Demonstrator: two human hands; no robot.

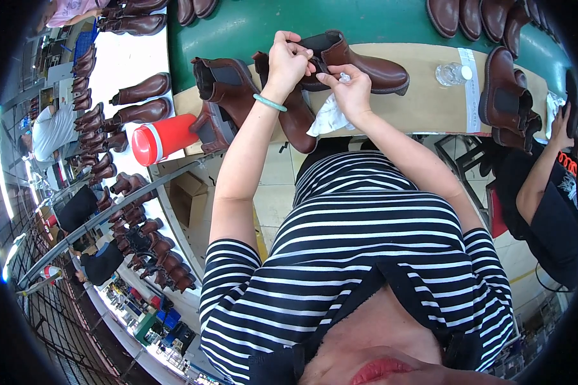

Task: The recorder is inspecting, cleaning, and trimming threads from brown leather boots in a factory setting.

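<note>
Both hands are raised over the near edge of the bench [430, 106]. The left hand [288, 61] is closed on the rim of the brown boot's [359, 64] ankle opening, apparently so that the boot is held steady. The boot lies on the bench with its toe to the right. The right hand [350, 90] is clenched on a white cloth [327, 119], which hangs from it over the bench edge, and is pressed against the boot just below the opening.

To the left, more boots [221, 86] are stood close beside the work, and a red cup [164, 138] lies on its side. To the right, a clear bottle [453, 74] and a second pair of boots [507, 99] are placed near a co-worker's arm [546, 163]. Farther off, a green belt [270, 25] carries more boots. The space to the left of the held boot is crowded.
</note>
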